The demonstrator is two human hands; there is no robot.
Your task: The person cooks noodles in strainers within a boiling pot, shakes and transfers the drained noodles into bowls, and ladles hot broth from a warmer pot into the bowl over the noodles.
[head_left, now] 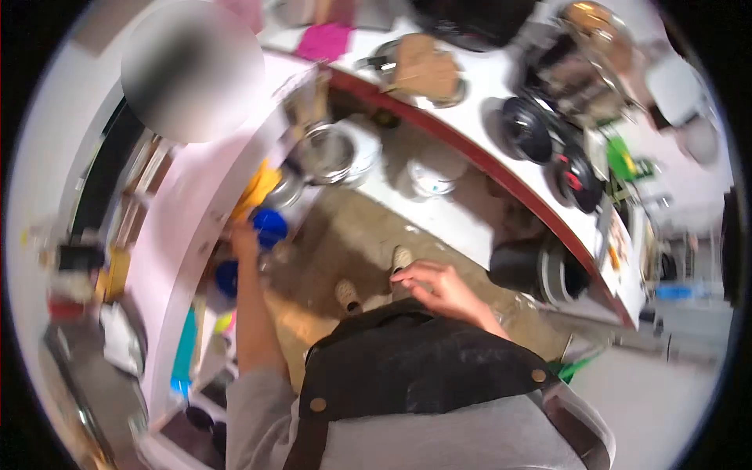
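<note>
My left hand (pixel 244 237) reaches down to the left, below the edge of the pale counter. It is next to a blue round lid or container top (pixel 269 227) and just below a yellow cloth-like item (pixel 257 188). Blur hides its fingers, so a hold on anything cannot be made out. A second blue round thing (pixel 226 278) is beside my left forearm. My right hand (pixel 441 288) hovers in front of the dark apron (pixel 423 356), fingers loosely stretched out and apart, with nothing in them.
A white bucket (pixel 429 176) and metal pots (pixel 329 153) stand low under the counters. A red-edged counter (pixel 501 168) curves along the right, bearing black pans (pixel 526 129) and a pot with a brown cover (pixel 427 66). Beneath it is a dark bin (pixel 521 266).
</note>
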